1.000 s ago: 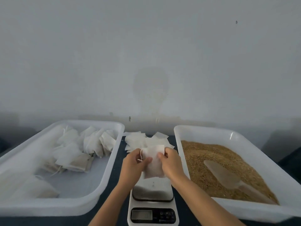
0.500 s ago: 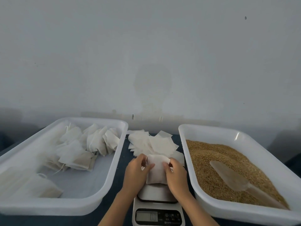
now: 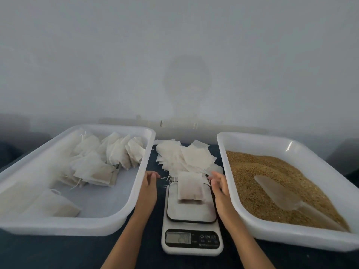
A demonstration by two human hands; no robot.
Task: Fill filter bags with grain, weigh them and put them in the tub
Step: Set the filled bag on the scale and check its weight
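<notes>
Pale grey wall (image 3: 174, 55) stood behind a dark desk (image 3: 58, 251). On the scale (image 3: 191, 216) in the middle sat one filled filter bag (image 3: 191, 189), lying flat on the platform. Both hands hovered apart from it: left hand (image 3: 148, 188) and right hand (image 3: 219, 186), fingers relaxed and loose, gripping nothing. Left tub (image 3: 124, 210) held filled bags (image 3: 101, 162); right tub (image 3: 258, 228) held grain (image 3: 250, 171) and a scoop (image 3: 277, 191). Empty bags (image 3: 184, 156) lay heaped behind the scale.
</notes>
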